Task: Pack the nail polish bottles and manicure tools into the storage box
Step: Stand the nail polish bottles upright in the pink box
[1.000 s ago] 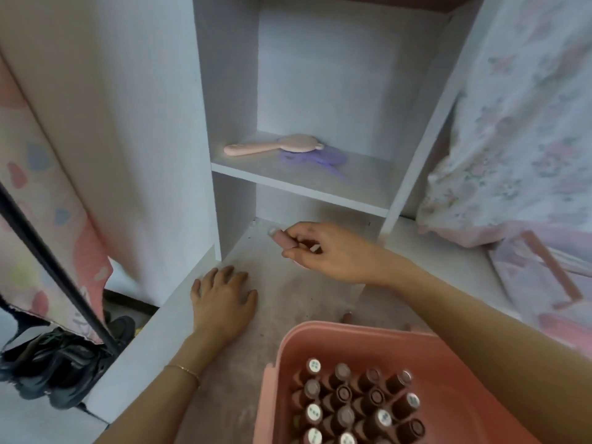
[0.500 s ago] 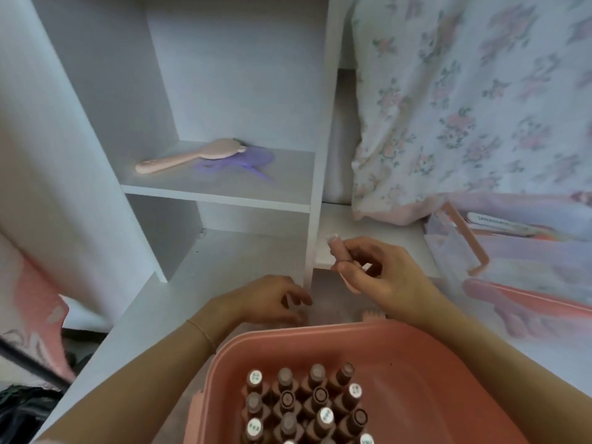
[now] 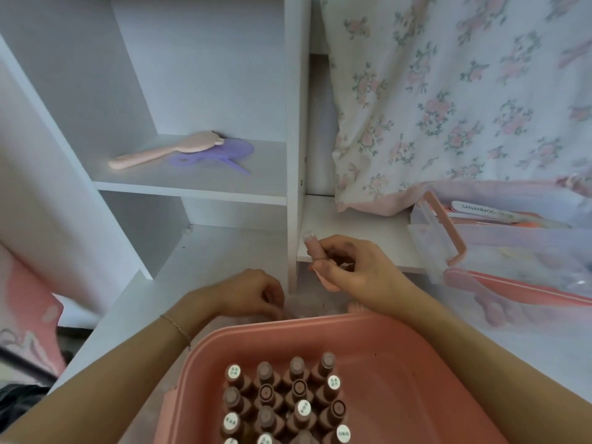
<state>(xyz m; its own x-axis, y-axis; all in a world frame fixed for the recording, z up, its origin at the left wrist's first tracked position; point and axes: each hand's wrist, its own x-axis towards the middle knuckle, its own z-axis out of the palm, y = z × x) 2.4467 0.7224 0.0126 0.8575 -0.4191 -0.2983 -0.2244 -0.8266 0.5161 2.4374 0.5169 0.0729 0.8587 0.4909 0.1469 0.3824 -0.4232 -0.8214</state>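
A: Nearest, at 6 o'clock, what's packed?

B: The pink storage box (image 3: 400, 373) holds nail polish bottles (image 3: 285, 402) standing upright in 4 columns against its left part. The right part of its floor is bare.

A: And the hands?

B: Just beyond the box's far rim. The right hand (image 3: 355, 270), at about 12 o'clock from the box, has its fingers curled around a small pink bottle (image 3: 312, 248), whose pale tip points up and away. The left hand (image 3: 253, 294), at 11 o'clock from the box, lies on the white shelf floor (image 3: 205, 251) with its fingers curled under; I cannot tell whether it holds anything.

A: So which step is this?

B: I'd judge one more bottle is picked up and not yet stowed. The next move calls for bringing it back toward 6 o'clock, over the rim, and setting it upright beside the standing rows.

A: What else is around?

B: At 3 o'clock a clear case with a pink handle (image 3: 448, 232) holds nail files (image 3: 480, 211), probably tools yet to pack. Farther, at 10 o'clock, a pink hairbrush (image 3: 163, 149) lies on a purple comb (image 3: 221, 153) on the upper shelf. At 1 o'clock hangs floral fabric (image 3: 464, 91).

A: Anything in the way?

B: The box rim must be cleared, and the packed bottles could be knocked over.
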